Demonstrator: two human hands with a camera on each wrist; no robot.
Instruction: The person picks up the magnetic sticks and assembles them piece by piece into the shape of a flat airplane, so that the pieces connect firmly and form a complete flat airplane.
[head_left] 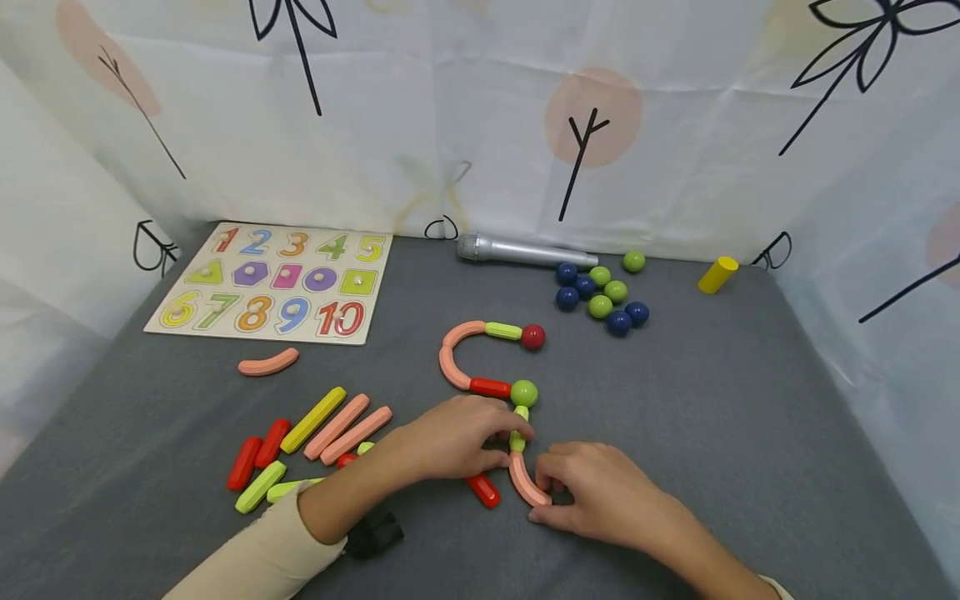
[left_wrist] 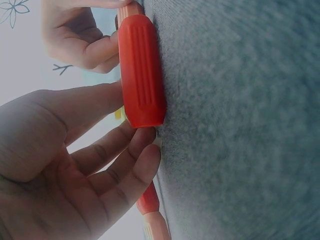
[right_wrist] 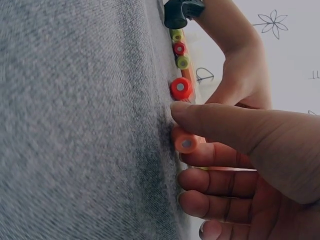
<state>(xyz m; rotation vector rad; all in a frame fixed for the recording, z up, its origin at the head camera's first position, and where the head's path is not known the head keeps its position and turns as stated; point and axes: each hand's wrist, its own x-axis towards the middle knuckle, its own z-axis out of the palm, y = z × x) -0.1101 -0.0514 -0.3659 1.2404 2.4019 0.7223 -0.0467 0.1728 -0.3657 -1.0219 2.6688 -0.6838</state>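
My left hand (head_left: 465, 437) pinches a short light-green stick (head_left: 517, 433) just below a green ball (head_left: 524, 393). My right hand (head_left: 600, 496) grips the lower part of a curved salmon-coloured stick (head_left: 527, 479), whose upper end meets the green stick. In the right wrist view, a grey disc shows in the end of the curved stick (right_wrist: 186, 143), between thumb and fingers. A loose red stick (head_left: 483, 490) lies under the left hand and looms large in the left wrist view. From the green ball, a red stick (head_left: 490, 387), curved salmon sticks (head_left: 453, 367), another green stick (head_left: 502, 331) and a red ball (head_left: 533, 337) form a hook.
Several loose sticks (head_left: 315, 419) lie left of the left hand, with a curved one (head_left: 268, 362) beyond. A number puzzle board (head_left: 378, 283) is at the back left. A silver microphone (head_left: 525, 252), blue and green balls (head_left: 600, 307) and a yellow cylinder (head_left: 717, 274) stand toward the back.
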